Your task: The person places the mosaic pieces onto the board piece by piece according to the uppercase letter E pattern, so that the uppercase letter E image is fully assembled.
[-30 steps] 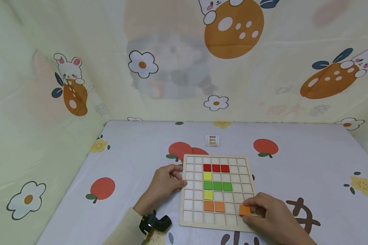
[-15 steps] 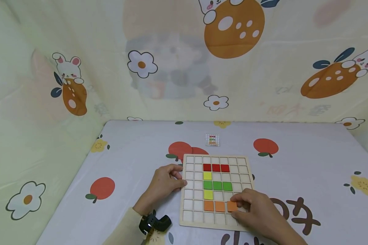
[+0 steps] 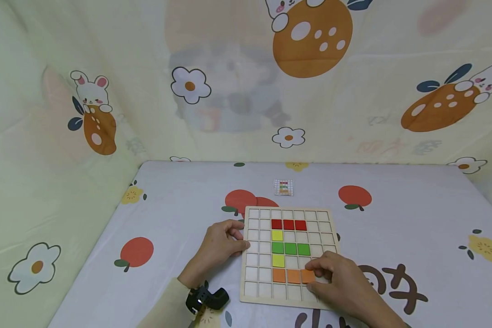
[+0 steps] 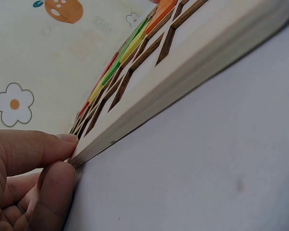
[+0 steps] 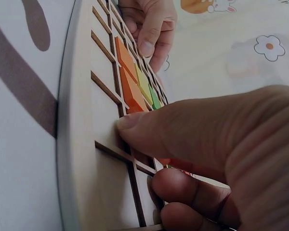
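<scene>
A square wooden grid board (image 3: pixel 259 300) lies on the table with coloured square tiles in some cells. My left hand (image 3: pixel 219 246) holds its left edge, thumb over the rim and a bent finger against the side, as the left wrist view shows. Between thumb and index finger, my right hand (image 3: pixel 344 282) pinches an orange tile (image 3: pixel 307 276) at the right end of the orange row. Two orange tiles (image 3: pixel 286 276) sit left of it. Above are a yellow tile (image 3: pixel 278 260), three green tiles (image 3: pixel 290 248), another yellow tile (image 3: pixel 277 235) and three red tiles (image 3: pixel 289 224).
Behind the board lies a small card (image 3: pixel 284 187) printed with a coloured grid pattern. A white cloth (image 3: pixel 180 200) with fruit prints covers the table. A cream curtain (image 3: pixel 229 146) hangs at the back and left. A black strap device (image 3: pixel 207 298) sits on the left wrist.
My right hand has moved left over the board with the orange tile, from the right edge to beside the other two orange tiles. The left hand has stayed put.
</scene>
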### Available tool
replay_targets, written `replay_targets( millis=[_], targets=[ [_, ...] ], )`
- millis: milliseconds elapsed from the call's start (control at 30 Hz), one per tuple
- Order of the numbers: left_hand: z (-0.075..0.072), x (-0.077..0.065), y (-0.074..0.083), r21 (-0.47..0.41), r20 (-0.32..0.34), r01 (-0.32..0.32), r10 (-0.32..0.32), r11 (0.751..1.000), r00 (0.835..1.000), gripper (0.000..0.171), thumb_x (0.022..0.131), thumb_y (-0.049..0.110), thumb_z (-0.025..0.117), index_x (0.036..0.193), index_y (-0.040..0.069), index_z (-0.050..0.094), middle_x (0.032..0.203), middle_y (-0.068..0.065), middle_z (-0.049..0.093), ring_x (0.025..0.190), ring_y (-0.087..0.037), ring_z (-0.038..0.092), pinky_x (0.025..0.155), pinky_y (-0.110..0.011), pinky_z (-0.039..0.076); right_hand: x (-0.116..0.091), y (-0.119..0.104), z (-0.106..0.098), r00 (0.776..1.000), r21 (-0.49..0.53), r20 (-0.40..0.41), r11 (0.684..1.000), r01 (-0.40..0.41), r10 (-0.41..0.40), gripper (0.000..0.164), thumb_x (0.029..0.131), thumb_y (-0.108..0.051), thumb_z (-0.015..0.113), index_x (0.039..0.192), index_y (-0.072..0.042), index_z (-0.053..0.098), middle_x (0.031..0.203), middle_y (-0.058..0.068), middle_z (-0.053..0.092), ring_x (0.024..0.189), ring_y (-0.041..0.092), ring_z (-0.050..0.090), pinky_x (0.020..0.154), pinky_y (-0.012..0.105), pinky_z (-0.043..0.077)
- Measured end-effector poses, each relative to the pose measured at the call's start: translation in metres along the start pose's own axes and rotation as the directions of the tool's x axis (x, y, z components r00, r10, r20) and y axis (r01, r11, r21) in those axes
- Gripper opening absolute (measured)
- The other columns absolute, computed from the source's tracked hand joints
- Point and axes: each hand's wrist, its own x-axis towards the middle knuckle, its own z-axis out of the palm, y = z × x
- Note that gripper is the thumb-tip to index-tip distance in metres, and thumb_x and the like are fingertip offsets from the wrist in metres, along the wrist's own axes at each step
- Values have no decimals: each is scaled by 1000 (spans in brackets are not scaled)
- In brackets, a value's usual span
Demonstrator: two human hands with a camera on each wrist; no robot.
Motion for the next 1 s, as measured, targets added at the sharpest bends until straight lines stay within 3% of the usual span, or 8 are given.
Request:
replay_targets(
  millis=[700,1000],
  targets=[
    [0,1,-3,1,-1,-7,7,1000,1000,44,83,7,86,123,0,69,84,-3,65,59,-12,61,58,-25,56,2,-3,0,1000,-36,12,999,-19,20,32,72,-16,93,100,-21,80,82,-6,53,75,11,47,62,23,39],
    [0,1,-2,12,-8,-1,1,1000,1000,44,83,8,87,123,1,69,84,-3,65,59,-13,61,57,-24,54,0,1,-3,1000,-32,4,999,13,-13,31,72,-15,93,100,-20,80,83,-6,53,75,10,47,64,23,41]
  ],
)
